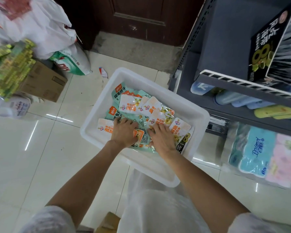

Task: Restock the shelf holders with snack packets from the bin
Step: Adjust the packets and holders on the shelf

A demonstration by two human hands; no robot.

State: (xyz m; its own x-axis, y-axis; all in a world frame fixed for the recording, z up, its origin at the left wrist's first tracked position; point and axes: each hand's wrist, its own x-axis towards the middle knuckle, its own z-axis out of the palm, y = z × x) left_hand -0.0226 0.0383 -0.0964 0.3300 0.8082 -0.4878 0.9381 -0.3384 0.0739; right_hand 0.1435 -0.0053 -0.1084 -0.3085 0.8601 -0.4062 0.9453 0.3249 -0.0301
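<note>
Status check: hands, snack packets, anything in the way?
Left hand and right hand both down in the white bin, fingers among the snack packets. None lifted yet. Nothing blocking.

The bin (160,174) sits on the floor (40,157), snack packets (141,106) piled inside. Both hands lie on the packets, left hand (124,133) beside right hand (163,140). Shelves (225,47) stand right of the bin; a cardboard box (44,81) lies left.

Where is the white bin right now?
In the head view, the white bin sits on the tiled floor at centre, left of the grey shelf unit; both hands are inside it.
</note>
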